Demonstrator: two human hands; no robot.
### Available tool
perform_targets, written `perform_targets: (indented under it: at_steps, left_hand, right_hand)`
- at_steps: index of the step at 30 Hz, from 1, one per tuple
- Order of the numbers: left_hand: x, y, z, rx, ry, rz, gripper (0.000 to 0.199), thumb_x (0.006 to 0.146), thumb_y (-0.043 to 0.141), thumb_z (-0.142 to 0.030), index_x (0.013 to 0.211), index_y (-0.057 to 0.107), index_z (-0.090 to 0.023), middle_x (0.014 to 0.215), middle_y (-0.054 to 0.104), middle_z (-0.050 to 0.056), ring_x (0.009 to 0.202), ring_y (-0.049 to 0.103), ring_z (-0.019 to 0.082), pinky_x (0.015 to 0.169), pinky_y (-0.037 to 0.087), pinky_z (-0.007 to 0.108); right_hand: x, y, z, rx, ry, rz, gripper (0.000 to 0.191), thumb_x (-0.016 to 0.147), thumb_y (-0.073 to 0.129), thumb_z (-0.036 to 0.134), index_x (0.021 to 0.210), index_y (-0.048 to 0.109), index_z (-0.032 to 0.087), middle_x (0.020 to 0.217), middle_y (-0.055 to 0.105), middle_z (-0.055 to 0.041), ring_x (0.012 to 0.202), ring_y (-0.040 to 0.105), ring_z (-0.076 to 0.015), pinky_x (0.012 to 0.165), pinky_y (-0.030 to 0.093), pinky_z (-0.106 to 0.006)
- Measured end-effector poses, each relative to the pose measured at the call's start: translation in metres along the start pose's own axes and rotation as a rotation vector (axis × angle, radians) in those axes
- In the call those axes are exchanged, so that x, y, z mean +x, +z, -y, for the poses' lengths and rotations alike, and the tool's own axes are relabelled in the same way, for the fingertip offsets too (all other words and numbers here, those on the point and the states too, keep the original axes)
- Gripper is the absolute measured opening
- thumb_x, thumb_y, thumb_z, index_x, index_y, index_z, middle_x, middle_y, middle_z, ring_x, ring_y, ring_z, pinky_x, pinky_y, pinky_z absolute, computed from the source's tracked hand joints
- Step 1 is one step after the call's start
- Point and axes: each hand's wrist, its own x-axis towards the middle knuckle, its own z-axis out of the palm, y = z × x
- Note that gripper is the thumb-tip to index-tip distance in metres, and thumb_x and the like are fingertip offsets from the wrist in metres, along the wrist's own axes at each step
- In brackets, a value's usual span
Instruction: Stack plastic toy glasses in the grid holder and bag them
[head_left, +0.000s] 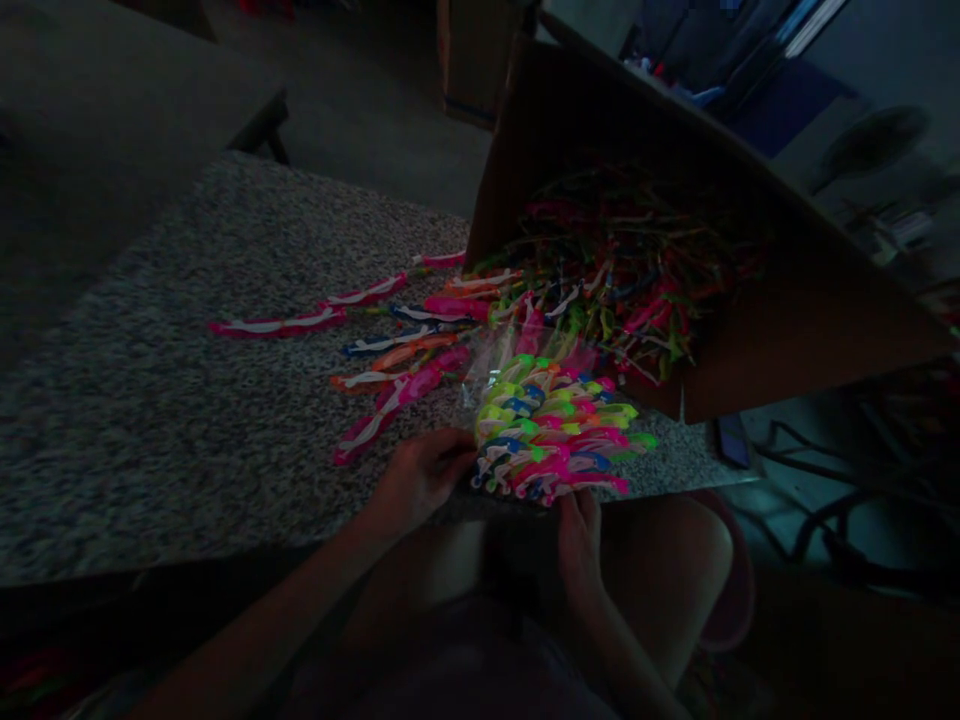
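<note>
Two hands, your left hand [420, 478] and right hand [579, 543], had their fingers closed on a clear plastic bag of neon plastic strips [551, 425], held over a speckled grey stone table [187, 400], with a tilted brown cardboard box [814, 340] at one o'clock.

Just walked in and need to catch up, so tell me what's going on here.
A person holds a clear plastic bag packed with neon plastic strips, left hand and right hand at its lower edge. Behind it, a tilted cardboard box holds tangled strips, and loose strips lie on a speckled stone tabletop.
</note>
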Motion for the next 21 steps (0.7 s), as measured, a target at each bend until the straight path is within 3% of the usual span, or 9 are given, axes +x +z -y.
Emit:
perform_targets:
  at_steps: [6,10,13,15,16,18,21]
  left_hand:
    - [0.002,0.003,-0.004,0.058,-0.024,0.072,0.026,0.084,0.047,-0.03,0.093,0.066,-0.015,0.081,0.069,0.004,0.07,0.064,0.015,0.063,0.049,0.022]
    - [-0.003,0.0,-0.001,0.093,0.037,0.056,0.027,0.087,0.044,-0.034,0.093,0.063,-0.015,0.087,0.067,0.006,0.078,0.064,0.017,0.07,0.05,0.025]
    - [-0.01,-0.008,0.001,0.192,0.017,-0.161,0.034,0.083,0.052,-0.042,0.105,0.06,-0.017,0.102,0.065,0.008,0.09,0.063,0.019,0.08,0.05,0.03]
    - [-0.013,-0.011,0.0,0.282,-0.076,-0.305,0.038,0.079,0.056,-0.046,0.104,0.06,-0.017,0.094,0.065,0.007,0.082,0.063,0.019,0.074,0.05,0.03]
    - [-0.015,-0.012,-0.001,0.314,-0.134,-0.311,0.038,0.078,0.055,-0.048,0.1,0.06,-0.017,0.085,0.066,0.005,0.074,0.063,0.018,0.068,0.05,0.029]
    - [-0.015,-0.01,-0.007,0.358,-0.219,-0.208,0.037,0.076,0.053,-0.049,0.094,0.061,-0.017,0.071,0.064,0.003,0.063,0.061,0.017,0.059,0.046,0.026]
    - [-0.01,-0.005,-0.018,0.441,-0.249,-0.087,0.033,0.076,0.048,-0.044,0.086,0.065,-0.018,0.073,0.068,0.004,0.066,0.063,0.019,0.06,0.044,0.026]
  right_hand:
    - [-0.003,0.004,-0.006,-0.072,-0.037,-0.006,0.028,0.073,0.046,0.04,0.067,0.058,0.015,0.066,0.06,-0.0039,0.064,0.052,-0.0147,0.059,0.037,-0.024]
    - [0.006,-0.007,-0.004,-0.114,-0.187,0.079,0.026,0.077,0.046,0.036,0.072,0.061,0.015,0.069,0.061,-0.0045,0.066,0.054,-0.0146,0.06,0.039,-0.023]
    - [0.019,-0.02,0.003,-0.093,-0.211,0.102,0.025,0.077,0.047,0.035,0.077,0.062,0.015,0.07,0.061,-0.0047,0.064,0.055,-0.0144,0.059,0.042,-0.023]
    - [0.025,-0.027,0.01,0.034,-0.125,0.091,0.027,0.077,0.045,0.037,0.083,0.06,0.015,0.072,0.061,-0.0039,0.058,0.054,-0.0132,0.054,0.043,-0.023]
    - [0.026,-0.029,0.014,0.117,-0.076,0.105,0.028,0.077,0.044,0.038,0.087,0.059,0.016,0.075,0.062,-0.0038,0.057,0.054,-0.0127,0.052,0.043,-0.022]
    - [0.025,-0.031,0.02,0.244,-0.014,0.164,0.03,0.075,0.046,0.036,0.095,0.057,0.016,0.083,0.064,-0.0038,0.06,0.057,-0.0127,0.051,0.045,-0.022]
    - [0.019,-0.028,0.023,0.194,-0.047,0.254,0.033,0.065,0.058,0.028,0.095,0.057,0.016,0.079,0.065,-0.0018,0.061,0.059,-0.0134,0.052,0.046,-0.021]
